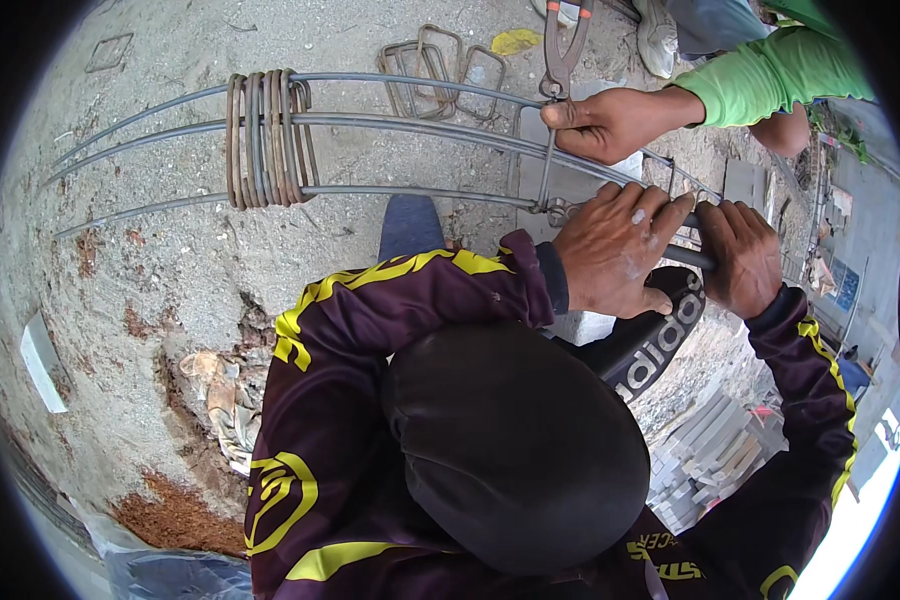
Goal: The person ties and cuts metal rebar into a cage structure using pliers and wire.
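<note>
Long steel bars [410,125] run across in front of me, with a bundle of rectangular wire stirrups [270,140] around them at the left. A single stirrup [548,165] sits around the bars farther right. At its near corner are the jaws of a pair of pincers [562,212]. My left hand [615,248] is closed over their dark handles, which are partly hidden beneath it. My right hand [740,255] is closed around the handle ends. A co-worker's hand [610,122] in a green sleeve touches the stirrup's far corner, beside another pair of pincers [564,50].
Several loose stirrups [440,75] and a yellow leaf [515,41] lie on the sandy ground beyond the bars. Grey paving blocks [715,455] are stacked at the lower right. A black cap [515,445] hides the lower middle. A crumpled cloth [225,400] lies at the left.
</note>
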### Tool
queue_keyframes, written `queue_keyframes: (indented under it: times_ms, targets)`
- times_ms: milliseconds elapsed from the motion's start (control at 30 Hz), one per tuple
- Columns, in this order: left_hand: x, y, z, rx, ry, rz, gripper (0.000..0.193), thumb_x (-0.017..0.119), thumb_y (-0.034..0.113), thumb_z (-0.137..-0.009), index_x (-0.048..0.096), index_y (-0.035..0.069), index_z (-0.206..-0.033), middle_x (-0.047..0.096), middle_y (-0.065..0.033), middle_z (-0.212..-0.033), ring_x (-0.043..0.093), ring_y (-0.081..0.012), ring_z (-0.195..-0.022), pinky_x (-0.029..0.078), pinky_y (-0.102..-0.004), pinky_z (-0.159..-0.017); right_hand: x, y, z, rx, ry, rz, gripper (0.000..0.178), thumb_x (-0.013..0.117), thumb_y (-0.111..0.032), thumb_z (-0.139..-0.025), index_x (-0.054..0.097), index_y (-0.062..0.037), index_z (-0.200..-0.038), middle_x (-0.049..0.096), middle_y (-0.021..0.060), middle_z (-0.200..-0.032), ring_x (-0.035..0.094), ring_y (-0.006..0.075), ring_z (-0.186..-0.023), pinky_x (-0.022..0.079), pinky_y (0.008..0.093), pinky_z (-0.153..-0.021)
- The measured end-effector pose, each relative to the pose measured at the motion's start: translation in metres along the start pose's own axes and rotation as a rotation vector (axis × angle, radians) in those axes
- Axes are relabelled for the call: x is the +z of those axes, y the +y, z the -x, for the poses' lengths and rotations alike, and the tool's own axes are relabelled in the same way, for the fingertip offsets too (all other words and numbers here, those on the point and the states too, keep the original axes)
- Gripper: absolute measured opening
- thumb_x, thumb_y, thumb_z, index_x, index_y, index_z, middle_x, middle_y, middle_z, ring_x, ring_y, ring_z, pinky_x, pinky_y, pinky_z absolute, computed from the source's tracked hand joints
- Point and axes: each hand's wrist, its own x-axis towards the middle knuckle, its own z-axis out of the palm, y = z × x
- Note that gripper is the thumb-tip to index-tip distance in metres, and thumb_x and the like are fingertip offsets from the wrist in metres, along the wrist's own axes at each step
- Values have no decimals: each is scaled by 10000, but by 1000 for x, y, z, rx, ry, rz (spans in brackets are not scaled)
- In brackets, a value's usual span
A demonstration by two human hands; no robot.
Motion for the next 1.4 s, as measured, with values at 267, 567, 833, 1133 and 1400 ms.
queue_keyframes:
  times_ms: [267,567,833,1133,1400]
  targets:
    - [4,-3,10,123,47,-224,940,782,432,-726,383,-10,-1454,558,-140,-1192,534,-288,-1119,403,-427,-1003,-6,-30,11,203,-119,-176,314,683,-18,-669,560,-19,-958,608,161,-818,628,375,-768,484,476,-662]
    - [-1,1,17,499,-284,-280,331,595,275,-856,589,45,-1093,621,-55,-943,632,-197,-842,480,-338,-712,17,-77,40,750,-694,-1249,136,664,-57,-867,612,4,-977,619,96,-696,573,205,-530,452,341,-518]
    - [-2,-3,17,490,-411,-301,248,606,215,-844,564,57,-1031,633,-90,-748,694,-237,-645,505,-361,-526,24,-93,48,816,-716,-1667,371,741,-232,-889,589,48,-1081,603,47,-736,626,138,-583,547,287,-511]
    - [4,-5,26,590,-320,-224,209,601,237,-847,581,71,-973,649,-79,-871,682,-213,-807,512,-367,-665,43,-119,55,754,-791,-1423,315,735,-197,-898,623,-30,-1140,594,33,-741,565,105,-542,463,267,-473]
    - [2,-15,48,748,110,-186,397,609,235,-815,647,90,-1183,590,14,-849,587,-151,-784,492,-323,-775,15,-120,38,1077,-1013,-2307,198,692,-186,-918,534,-88,-850,414,-12,-639,376,76,-522,252,217,-445]
